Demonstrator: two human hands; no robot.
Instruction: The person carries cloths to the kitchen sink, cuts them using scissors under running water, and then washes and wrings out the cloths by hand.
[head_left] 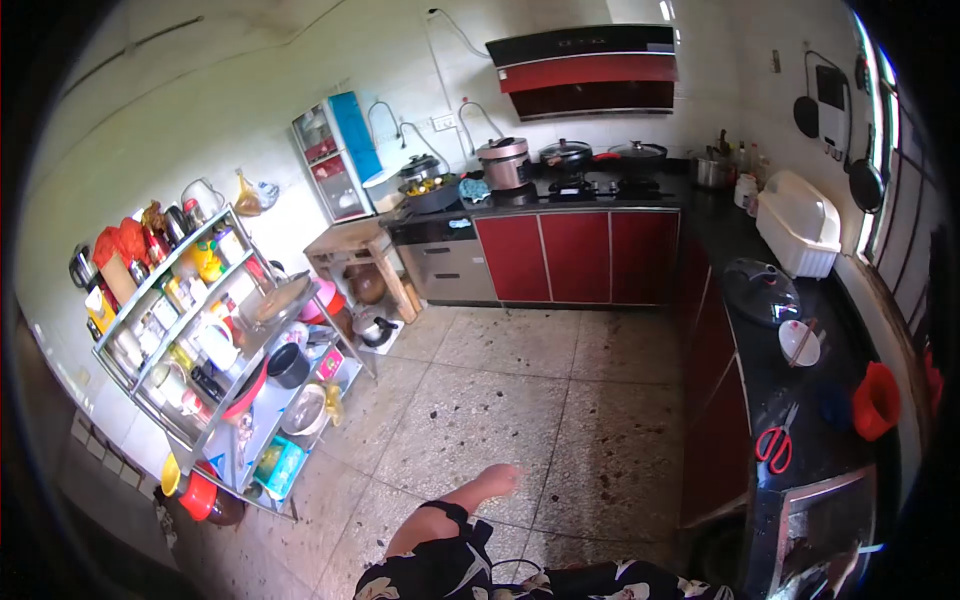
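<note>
My left hand [497,481] hangs out over the tiled floor, away from the counters. Its fingers look curled in, with nothing seen in them. At the bottom right, my right hand [808,572] is low at the sink [828,488], blurred and cut off by the frame edge, so its fingers cannot be made out. Close to it, a thin pale item [871,548] crosses the sink's edge. Red-handled scissors [776,447] lie on the black counter just beyond the sink. An orange-red plastic container [876,402] stands beside them.
A white bowl with chopsticks [799,344] and a glass lid [762,291] rest farther along the counter. A white dish box [798,224] is by the window. The stove [600,187] and a rice cooker [503,163] are at the back. A loaded metal shelf [190,325] stands left.
</note>
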